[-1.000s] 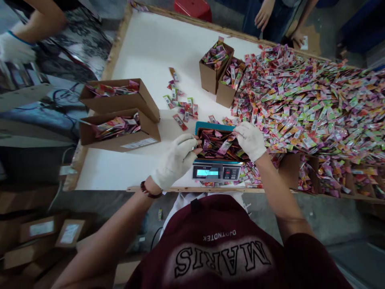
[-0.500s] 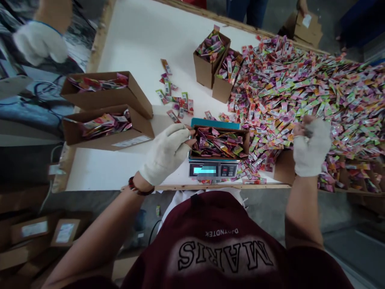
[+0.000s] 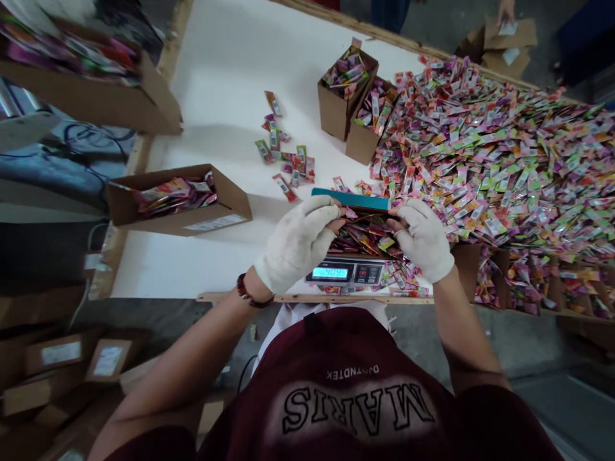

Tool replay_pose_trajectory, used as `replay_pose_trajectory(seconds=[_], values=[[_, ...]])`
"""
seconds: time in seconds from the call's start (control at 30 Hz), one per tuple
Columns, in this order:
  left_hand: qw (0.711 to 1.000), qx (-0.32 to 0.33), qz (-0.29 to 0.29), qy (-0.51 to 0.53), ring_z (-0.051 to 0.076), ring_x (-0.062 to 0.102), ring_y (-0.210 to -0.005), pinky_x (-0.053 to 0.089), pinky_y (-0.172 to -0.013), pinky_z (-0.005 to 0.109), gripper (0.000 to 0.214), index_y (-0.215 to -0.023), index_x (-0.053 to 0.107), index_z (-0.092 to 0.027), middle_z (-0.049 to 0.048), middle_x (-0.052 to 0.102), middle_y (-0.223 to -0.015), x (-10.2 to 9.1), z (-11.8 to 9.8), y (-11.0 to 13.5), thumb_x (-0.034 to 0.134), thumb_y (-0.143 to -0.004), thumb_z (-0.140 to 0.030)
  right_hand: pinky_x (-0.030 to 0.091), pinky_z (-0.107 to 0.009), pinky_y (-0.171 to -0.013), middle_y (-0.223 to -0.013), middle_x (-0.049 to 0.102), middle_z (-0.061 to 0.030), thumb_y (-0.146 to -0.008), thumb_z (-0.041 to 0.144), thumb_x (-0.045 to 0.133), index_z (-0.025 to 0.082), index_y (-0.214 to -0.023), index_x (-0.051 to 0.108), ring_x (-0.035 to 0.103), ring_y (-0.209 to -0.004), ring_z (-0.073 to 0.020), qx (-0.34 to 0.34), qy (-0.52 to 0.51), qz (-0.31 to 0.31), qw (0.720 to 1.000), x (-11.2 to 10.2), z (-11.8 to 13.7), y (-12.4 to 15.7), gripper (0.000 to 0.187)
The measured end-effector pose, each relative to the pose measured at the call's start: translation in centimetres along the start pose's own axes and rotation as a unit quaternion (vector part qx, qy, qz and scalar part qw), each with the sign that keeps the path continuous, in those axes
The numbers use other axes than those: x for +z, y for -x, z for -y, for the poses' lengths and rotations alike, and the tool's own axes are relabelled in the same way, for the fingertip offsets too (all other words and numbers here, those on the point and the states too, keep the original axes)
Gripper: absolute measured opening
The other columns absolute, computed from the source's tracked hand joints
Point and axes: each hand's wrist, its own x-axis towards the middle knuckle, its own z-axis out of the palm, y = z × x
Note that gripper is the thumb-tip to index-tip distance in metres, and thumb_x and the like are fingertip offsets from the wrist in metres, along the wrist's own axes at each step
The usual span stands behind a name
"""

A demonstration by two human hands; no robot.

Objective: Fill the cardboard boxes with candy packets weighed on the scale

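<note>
A small open cardboard box (image 3: 358,255) filled with candy packets (image 3: 360,242) sits on a digital scale (image 3: 346,272) with a lit display. My left hand (image 3: 302,240), in a white glove with bare fingertips, covers the box's left end, its fingers closed at the box and reaching over the packets. At the right end, my right hand (image 3: 425,242), gloved the same way, has its thumb and fingers closed at the box's wall. The teal edge of the scale's platform (image 3: 350,198) shows behind the box. Both hands hide parts of the box's ends.
A large heap of candy packets (image 3: 504,153) covers the table's right. Two filled boxes (image 3: 331,112) stand behind the scale, another filled box (image 3: 225,208) at left. A co-worker's gloved hand (image 3: 36,16) is at a filled box (image 3: 96,96) at upper left. Several boxes (image 3: 502,282) line the front right edge.
My right hand has come from the heap leftward to the box on the scale. My left hand has shifted right over the box. The co-worker has moved one filled box off to the upper left.
</note>
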Motion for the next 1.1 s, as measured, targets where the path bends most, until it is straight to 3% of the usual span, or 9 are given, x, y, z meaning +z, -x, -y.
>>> replay_pose_trajectory(seconds=[0.13,0.27,0.43,0.57,0.87,1.1], values=[[1.0,0.002,0.011,0.02,0.022,0.07,-0.107,0.06,-0.096,0.039,0.023,-0.112,0.071,-0.016,0.0118,0.071,-0.118,1.2,0.2,0.0,0.052,-0.104,-0.026,0.052,-0.043,-0.097,-0.108,0.066,-0.0096,-0.097,0.024,0.057,0.023,-0.104,0.07,0.062,-0.104,-0.0261,0.014,0.007,0.029,0.999,0.2,-0.1,-0.3,0.015],[0.999,0.006,0.027,0.032,0.022,0.069,-0.11,0.06,-0.097,0.04,0.024,-0.113,0.071,-0.016,0.0122,0.071,-0.119,2.1,0.4,-0.3,0.051,-0.104,-0.026,0.049,-0.041,-0.09,-0.101,0.066,-0.0094,-0.097,0.026,0.057,0.021,-0.099,0.071,0.06,-0.099,-0.027,-0.004,0.056,0.111,0.992,0.3,0.0,-0.6,0.015],[0.999,0.004,0.021,0.024,0.022,0.069,-0.107,0.059,-0.097,0.038,0.026,-0.112,0.072,-0.014,0.0134,0.071,-0.119,2.2,1.0,-0.7,0.051,-0.105,-0.027,0.042,-0.039,-0.084,-0.104,0.067,-0.0102,-0.095,0.032,0.064,0.02,-0.107,0.074,0.058,-0.098,-0.0276,0.0,0.157,0.201,0.967,1.2,0.5,-0.5,0.02],[0.999,-0.001,0.026,0.025,0.022,0.069,-0.104,0.06,-0.094,0.038,0.026,-0.111,0.072,-0.014,0.0127,0.071,-0.117,2.1,1.3,-0.7,0.051,-0.104,-0.028,0.037,-0.04,-0.081,-0.1,0.068,-0.0099,-0.093,0.021,0.062,0.021,-0.099,0.077,0.058,-0.096,-0.0274,0.017,0.234,0.255,0.938,1.4,0.7,-0.3,0.017],[0.999,-0.026,0.015,0.016,0.024,0.069,-0.107,0.057,-0.099,0.039,0.029,-0.108,0.072,-0.013,0.0138,0.071,-0.119,0.5,2.0,0.1,0.048,-0.105,-0.029,0.039,-0.039,-0.089,-0.105,0.069,-0.0074,-0.097,0.021,0.055,0.022,-0.096,0.075,0.057,-0.097,-0.0252,-0.003,0.189,0.169,0.967,-3.4,0.2,1.8,0.02],[0.999,-0.034,0.014,-0.012,0.024,0.069,-0.103,0.057,-0.093,0.038,0.029,-0.103,0.072,-0.013,0.0128,0.071,-0.114,-0.4,1.6,0.3,0.048,-0.105,-0.03,0.041,-0.039,-0.09,-0.104,0.068,-0.0075,-0.099,0.022,0.052,0.022,-0.097,0.074,0.057,-0.097,-0.0251,-0.011,0.175,0.133,0.975,-3.2,0.7,2.3,0.022]])
